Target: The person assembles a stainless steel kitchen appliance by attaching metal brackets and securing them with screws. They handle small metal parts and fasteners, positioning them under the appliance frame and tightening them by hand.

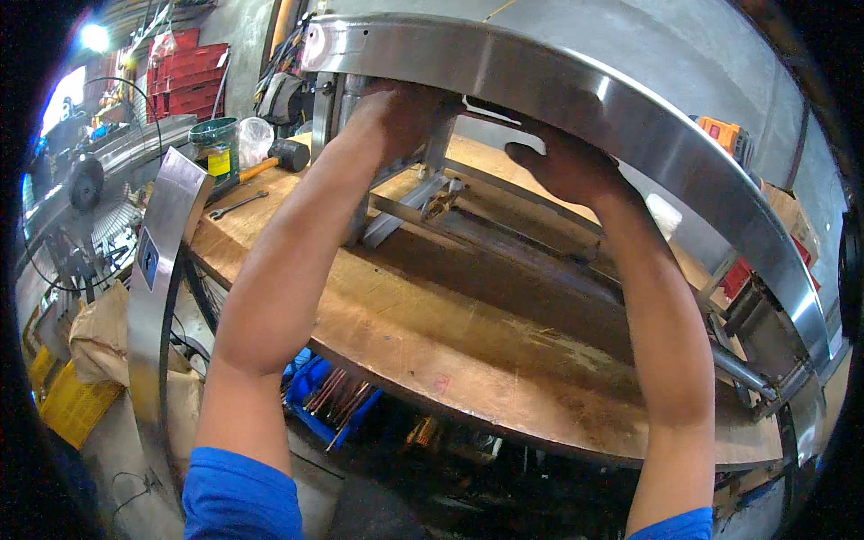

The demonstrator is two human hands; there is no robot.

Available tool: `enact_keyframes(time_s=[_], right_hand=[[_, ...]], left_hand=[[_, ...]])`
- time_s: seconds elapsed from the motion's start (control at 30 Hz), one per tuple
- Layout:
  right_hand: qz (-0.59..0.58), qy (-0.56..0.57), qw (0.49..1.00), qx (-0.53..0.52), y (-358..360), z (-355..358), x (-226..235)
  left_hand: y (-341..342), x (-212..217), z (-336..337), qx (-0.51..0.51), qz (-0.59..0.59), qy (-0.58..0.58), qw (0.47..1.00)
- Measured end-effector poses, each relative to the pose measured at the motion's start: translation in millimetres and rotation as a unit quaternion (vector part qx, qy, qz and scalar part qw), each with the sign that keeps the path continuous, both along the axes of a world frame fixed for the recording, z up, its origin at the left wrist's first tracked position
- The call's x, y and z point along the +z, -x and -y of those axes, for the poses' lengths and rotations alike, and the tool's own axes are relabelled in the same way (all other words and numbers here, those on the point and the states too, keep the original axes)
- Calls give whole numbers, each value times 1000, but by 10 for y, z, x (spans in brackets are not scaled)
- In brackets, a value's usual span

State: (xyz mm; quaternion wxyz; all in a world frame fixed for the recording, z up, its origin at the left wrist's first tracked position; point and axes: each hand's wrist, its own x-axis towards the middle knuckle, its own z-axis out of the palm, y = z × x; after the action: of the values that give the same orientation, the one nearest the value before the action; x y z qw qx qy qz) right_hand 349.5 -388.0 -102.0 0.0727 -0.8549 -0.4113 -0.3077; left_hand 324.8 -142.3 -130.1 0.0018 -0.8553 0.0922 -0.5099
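Left hand [396, 112] raised under the curved stainless steel band [576, 94], fingers hidden behind the band's lower edge and a steel upright; grip state cannot be told. Right hand [562, 166] also raised beneath the band, fingers curled narrow and pressed up against its underside, thumb pointing left. Band arching across the upper part of the view, from upper left down to the right edge, above the round wooden worktable [423, 333]. Steel frame of flat bars [423, 193] resting on the tabletop directly below both hands.

On the far left of the tabletop: green can [214, 144], contents not visible; clear plastic bag [255, 139] just beside it; black rubber mallet [279, 157] with an orange handle; open-end wrench [236, 205] lying flat near the table edge. Bent steel panel [160, 270] leaning against the table's left side.

Below the table: blue plastic bin [310, 409] holding thin copper-coloured rods [333, 396]. Yellow crate [72, 405] at lower left, contents not discernible, beside a tan sack [99, 337]. Red crates [184, 76] stacked at the back wall.
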Motion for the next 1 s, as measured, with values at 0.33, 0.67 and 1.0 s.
enact_keyframes(time_s=[0.33,0.67,1.0], right_hand=[[136,-132,978,84,-116,-875,-120],[179,-147,965,126,-128,-803,-109],[199,-54,959,195,-128,-553,89]], left_hand=[[50,44,-30,-4,51,-114,992],[390,125,209,40,42,-95,994],[260,-24,286,32,121,-30,992]])
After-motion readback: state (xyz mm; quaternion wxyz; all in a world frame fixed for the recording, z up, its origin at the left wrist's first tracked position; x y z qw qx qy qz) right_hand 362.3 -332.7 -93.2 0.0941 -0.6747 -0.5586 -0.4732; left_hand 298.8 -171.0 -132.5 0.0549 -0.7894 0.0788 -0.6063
